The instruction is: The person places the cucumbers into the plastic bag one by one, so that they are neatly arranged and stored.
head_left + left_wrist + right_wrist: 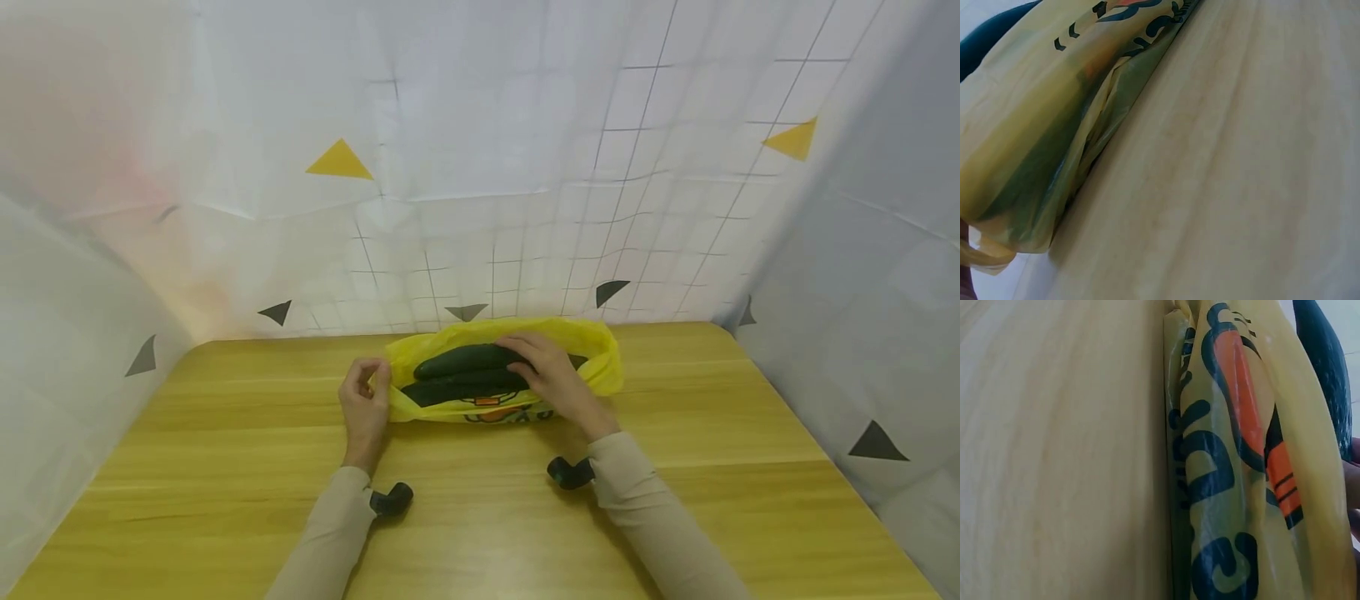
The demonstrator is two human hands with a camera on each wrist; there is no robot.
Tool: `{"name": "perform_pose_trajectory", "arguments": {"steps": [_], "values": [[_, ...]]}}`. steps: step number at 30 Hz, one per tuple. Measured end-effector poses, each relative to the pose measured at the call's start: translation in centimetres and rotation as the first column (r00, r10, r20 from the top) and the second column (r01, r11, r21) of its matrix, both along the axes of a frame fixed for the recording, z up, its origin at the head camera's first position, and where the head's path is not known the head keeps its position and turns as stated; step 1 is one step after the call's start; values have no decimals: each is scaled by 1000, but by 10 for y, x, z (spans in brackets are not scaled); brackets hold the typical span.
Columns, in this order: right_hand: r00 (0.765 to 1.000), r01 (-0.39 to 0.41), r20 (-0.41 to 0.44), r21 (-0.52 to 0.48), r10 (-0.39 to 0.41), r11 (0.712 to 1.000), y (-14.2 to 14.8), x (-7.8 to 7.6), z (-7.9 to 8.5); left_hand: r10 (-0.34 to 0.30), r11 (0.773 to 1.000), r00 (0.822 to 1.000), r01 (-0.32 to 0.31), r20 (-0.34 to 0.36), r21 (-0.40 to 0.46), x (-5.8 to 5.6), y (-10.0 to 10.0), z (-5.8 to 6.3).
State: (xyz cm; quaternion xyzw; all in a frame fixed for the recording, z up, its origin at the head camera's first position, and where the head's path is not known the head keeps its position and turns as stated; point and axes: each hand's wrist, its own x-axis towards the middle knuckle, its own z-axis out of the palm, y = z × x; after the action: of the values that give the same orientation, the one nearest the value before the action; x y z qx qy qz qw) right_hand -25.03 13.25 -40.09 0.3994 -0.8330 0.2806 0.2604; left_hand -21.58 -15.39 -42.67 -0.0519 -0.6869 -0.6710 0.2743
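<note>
A yellow plastic bag (pixel 606 379) with dark and orange print lies on its side along the back of the table, its mouth spread upward. Inside it are dark green cucumbers, an upper cucumber (pixel 463 361) and a lower cucumber (pixel 457 387), side by side. My left hand (pixel 366 400) pinches the bag's left end between thumb and fingers. Reaching over the near rim, my right hand (pixel 551 375) grips the upper cucumber near its right end, thumb on the near side. In the right wrist view that cucumber (pixel 1325 375) rises above the bag's edge, with fingertips at the right border.
The wooden table (pixel 480 517) ends at a white sheet wall (pixel 480 167) with grid lines and triangles, close behind the bag. More sheeting stands at both sides. A black wrist-worn device (pixel 393 500) sits at the left cuff, another black device (pixel 570 472) at the right.
</note>
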Motion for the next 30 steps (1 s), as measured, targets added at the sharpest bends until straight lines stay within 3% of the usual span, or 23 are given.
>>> {"name": "perform_pose_trajectory", "arguments": {"steps": [16, 30], "values": [[987, 69, 143, 52, -76, 996, -8, -4, -14, -4, 1000, 1000, 4, -15, -1, 0, 1, 0], [976, 124, 170, 58, -132, 991, -10, -6, -17, 2, 1000, 1000, -2, 3, -16, 0, 1, 1]]}}
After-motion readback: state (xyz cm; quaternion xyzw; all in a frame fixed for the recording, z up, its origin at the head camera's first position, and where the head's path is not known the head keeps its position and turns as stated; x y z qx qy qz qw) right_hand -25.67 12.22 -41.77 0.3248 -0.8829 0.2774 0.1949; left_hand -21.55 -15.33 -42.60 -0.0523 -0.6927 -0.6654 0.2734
